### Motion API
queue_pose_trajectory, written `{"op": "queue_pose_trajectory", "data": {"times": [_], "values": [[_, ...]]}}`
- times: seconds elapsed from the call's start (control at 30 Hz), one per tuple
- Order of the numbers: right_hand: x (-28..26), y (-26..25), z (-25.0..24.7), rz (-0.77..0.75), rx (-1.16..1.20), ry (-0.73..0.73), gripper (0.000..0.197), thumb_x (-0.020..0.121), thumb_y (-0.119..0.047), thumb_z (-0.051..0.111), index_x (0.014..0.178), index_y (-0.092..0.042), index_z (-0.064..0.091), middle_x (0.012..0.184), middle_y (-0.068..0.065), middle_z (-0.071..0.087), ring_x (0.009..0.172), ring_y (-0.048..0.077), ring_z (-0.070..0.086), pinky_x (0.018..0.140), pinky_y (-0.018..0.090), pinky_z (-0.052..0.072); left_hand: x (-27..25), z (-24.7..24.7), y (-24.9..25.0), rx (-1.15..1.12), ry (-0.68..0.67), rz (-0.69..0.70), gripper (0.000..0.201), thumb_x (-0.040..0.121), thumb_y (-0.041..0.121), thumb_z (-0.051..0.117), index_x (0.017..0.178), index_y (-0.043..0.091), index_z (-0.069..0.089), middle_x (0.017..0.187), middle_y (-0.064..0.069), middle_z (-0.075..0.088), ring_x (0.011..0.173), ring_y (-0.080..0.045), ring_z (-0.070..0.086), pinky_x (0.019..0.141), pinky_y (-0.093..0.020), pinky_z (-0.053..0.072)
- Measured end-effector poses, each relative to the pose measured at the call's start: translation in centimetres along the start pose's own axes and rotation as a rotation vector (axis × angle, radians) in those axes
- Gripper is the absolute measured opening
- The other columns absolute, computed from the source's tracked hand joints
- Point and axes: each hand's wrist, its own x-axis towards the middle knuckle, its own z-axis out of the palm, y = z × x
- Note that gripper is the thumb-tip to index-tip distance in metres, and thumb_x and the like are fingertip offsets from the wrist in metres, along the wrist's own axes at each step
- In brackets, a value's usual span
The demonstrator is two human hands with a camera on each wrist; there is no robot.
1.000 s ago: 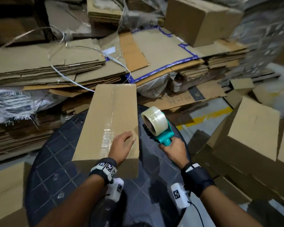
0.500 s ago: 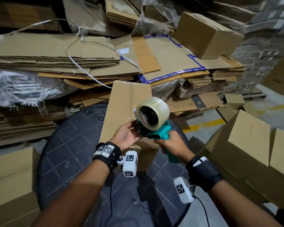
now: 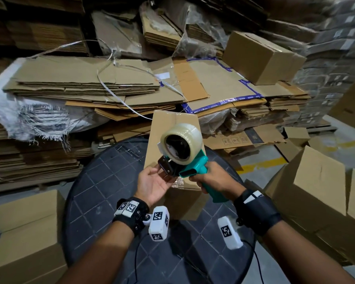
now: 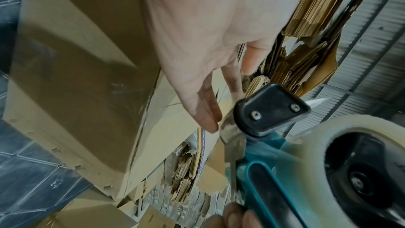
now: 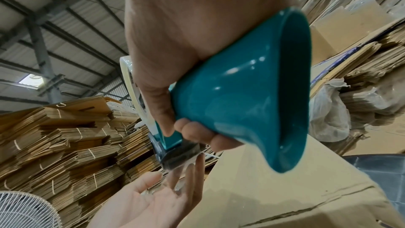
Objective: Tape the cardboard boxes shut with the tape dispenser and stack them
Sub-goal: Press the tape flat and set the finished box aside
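A long narrow cardboard box (image 3: 168, 128) lies on the round dark table (image 3: 103, 181), with clear tape along its top seam. My right hand (image 3: 213, 177) grips the teal handle of the tape dispenser (image 3: 195, 167) and holds it above the box's near end. The clear tape roll (image 3: 191, 138) sits on top. My left hand (image 3: 154, 181) is palm up with straight fingers, its fingertips (image 4: 210, 124) touching the dispenser's black front plate (image 4: 271, 110). In the right wrist view the loose tape end (image 5: 175, 185) lies across those fingers, under the teal handle (image 5: 241, 93).
Closed boxes stand at the right (image 3: 320, 181) and lower left (image 3: 25, 232) of the table. Flattened cardboard stacks (image 3: 80, 83) rise behind it, with one box (image 3: 260, 56) on top and a loose white strap (image 3: 115, 95). A white fan (image 5: 22, 211) stands low at the left.
My left hand came off the box top and turned palm up at the dispenser's front. My right hand lifted the dispenser from beside the box to over its near end.
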Motion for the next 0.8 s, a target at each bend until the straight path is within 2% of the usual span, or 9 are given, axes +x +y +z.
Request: {"op": "queue_pose_trajectory", "data": {"times": [0.07, 0.17, 0.3, 0.4, 0.53, 0.67, 0.73, 0.8], "values": [[0.0, -0.3, 0.1, 0.010, -0.006, -0.014, 0.016, 0.085, -0.012, 0.074, 0.096, -0.008, 0.063, 0.070, 0.004, 0.065, 0.059, 0.017, 0.060, 0.056, 0.032, 0.051, -0.8, 0.1, 0.2, 0.019, -0.033, -0.011, 0.031, 0.084, 0.006, 0.044, 0.115, 0.009, 0.051, 0.128, -0.026, 0.056, 0.117, -0.039, 0.056, 0.091, -0.047, 0.054], [0.0, -0.6, 0.2, 0.024, 0.008, -0.040, 0.015, 0.086, -0.011, 0.073, 0.096, -0.006, 0.063, 0.070, 0.005, 0.064, 0.058, 0.018, 0.059, 0.056, 0.033, 0.051, -1.7, 0.1, 0.6, 0.045, -0.037, -0.049, 0.032, 0.087, 0.002, 0.044, 0.116, -0.002, 0.058, 0.119, -0.025, 0.063, 0.106, -0.034, 0.066, 0.087, -0.043, 0.059], [0.1, -0.7, 0.4, 0.044, 0.064, -0.070, 0.013, 0.086, -0.007, 0.072, 0.092, -0.004, 0.062, 0.066, 0.005, 0.062, 0.056, 0.020, 0.057, 0.055, 0.033, 0.048, -2.1, -0.8, 1.4, 0.066, 0.021, -0.063, 0.032, 0.088, 0.011, 0.047, 0.116, -0.001, 0.056, 0.119, -0.025, 0.063, 0.110, -0.036, 0.064, 0.095, -0.045, 0.054], [0.1, -0.7, 0.6, 0.058, 0.060, -0.082, 0.013, 0.086, -0.006, 0.072, 0.092, -0.005, 0.061, 0.064, 0.004, 0.062, 0.055, 0.020, 0.056, 0.055, 0.033, 0.047, -2.3, -0.8, 1.8, 0.115, 0.059, -0.082, 0.034, 0.089, 0.018, 0.053, 0.118, 0.000, 0.058, 0.113, -0.022, 0.066, 0.106, -0.033, 0.064, 0.090, -0.042, 0.056], [0.0, -0.7, 0.6, 0.061, 0.049, -0.091, 0.013, 0.085, -0.007, 0.073, 0.092, -0.005, 0.061, 0.064, 0.004, 0.062, 0.056, 0.021, 0.056, 0.057, 0.035, 0.047, -2.8, -0.7, 1.9, 0.114, 0.032, -0.071, 0.035, 0.087, 0.004, 0.057, 0.121, -0.001, 0.058, 0.118, -0.022, 0.067, 0.105, -0.031, 0.067, 0.088, -0.041, 0.059], [-0.2, -0.7, 0.6, 0.063, 0.043, -0.080, 0.013, 0.085, -0.008, 0.073, 0.091, -0.004, 0.062, 0.065, 0.006, 0.063, 0.058, 0.025, 0.056, 0.059, 0.036, 0.047, -2.8, -0.8, 2.0, 0.136, 0.042, -0.046, 0.043, 0.085, -0.011, 0.054, 0.127, -0.002, 0.054, 0.115, -0.023, 0.068, 0.102, -0.029, 0.069, 0.078, -0.034, 0.062], [-0.3, -0.7, 0.7, 0.071, 0.038, -0.081, 0.014, 0.085, -0.009, 0.073, 0.092, -0.004, 0.062, 0.066, 0.006, 0.063, 0.058, 0.024, 0.057, 0.059, 0.036, 0.048, -2.8, -0.4, 2.0, 0.183, 0.047, -0.039, 0.042, 0.080, -0.013, 0.056, 0.121, -0.002, 0.057, 0.113, -0.024, 0.068, 0.098, -0.029, 0.070, 0.074, -0.032, 0.062], [-0.5, -0.8, 0.8, 0.077, 0.032, -0.081, 0.012, 0.085, -0.008, 0.072, 0.091, -0.005, 0.062, 0.066, 0.006, 0.063, 0.059, 0.024, 0.057, 0.058, 0.035, 0.049, -2.7, -0.2, 2.0, 0.246, 0.058, -0.021, 0.039, 0.080, -0.016, 0.057, 0.117, -0.004, 0.057, 0.114, -0.025, 0.067, 0.100, -0.030, 0.069, 0.076, -0.034, 0.062]]}}
